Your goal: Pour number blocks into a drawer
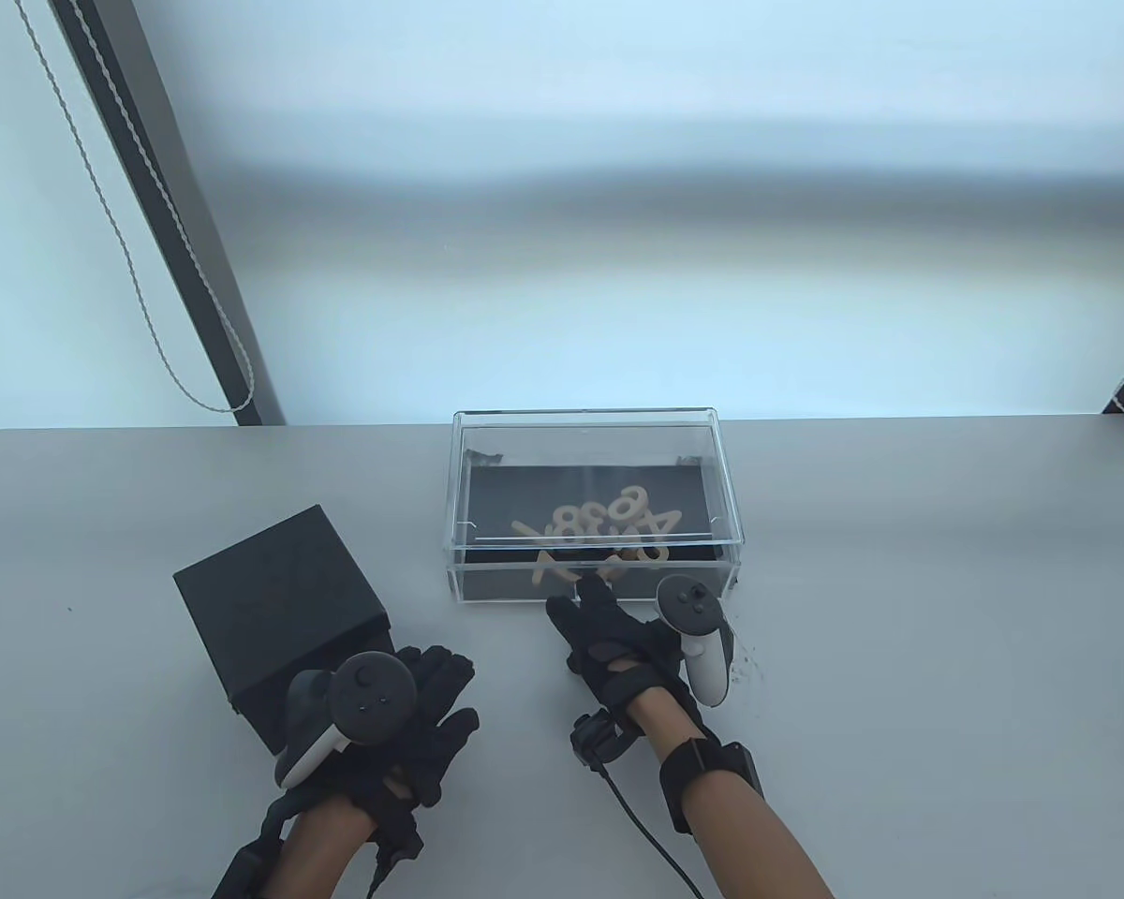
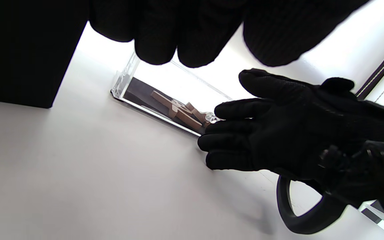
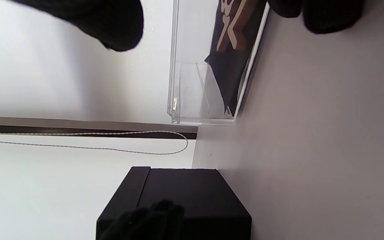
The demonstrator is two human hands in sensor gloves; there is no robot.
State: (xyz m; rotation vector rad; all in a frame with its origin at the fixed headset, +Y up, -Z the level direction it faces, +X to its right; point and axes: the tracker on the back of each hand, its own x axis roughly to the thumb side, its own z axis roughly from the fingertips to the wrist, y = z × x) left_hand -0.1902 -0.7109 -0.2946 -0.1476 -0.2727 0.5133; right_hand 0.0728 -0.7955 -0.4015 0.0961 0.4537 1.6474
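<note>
Several tan wooden number blocks (image 1: 599,534) lie in a heap on the dark floor of a clear acrylic drawer box (image 1: 726,487) at the middle of the table. They also show in the left wrist view (image 2: 178,111) and the right wrist view (image 3: 232,33). My right hand (image 1: 585,595) lies flat with its fingers stretched out, fingertips at the drawer's front wall by its small clear knob (image 2: 211,117); it holds nothing. A black box (image 1: 272,581) stands to the left. My left hand (image 1: 431,693) is spread open by the black box's near right corner and holds nothing.
The grey table (image 1: 899,609) stretches to the right of the drawer box. A window blind cord (image 1: 150,309) and a dark frame hang behind the table's far left edge. A cable runs from my right wrist toward the near edge.
</note>
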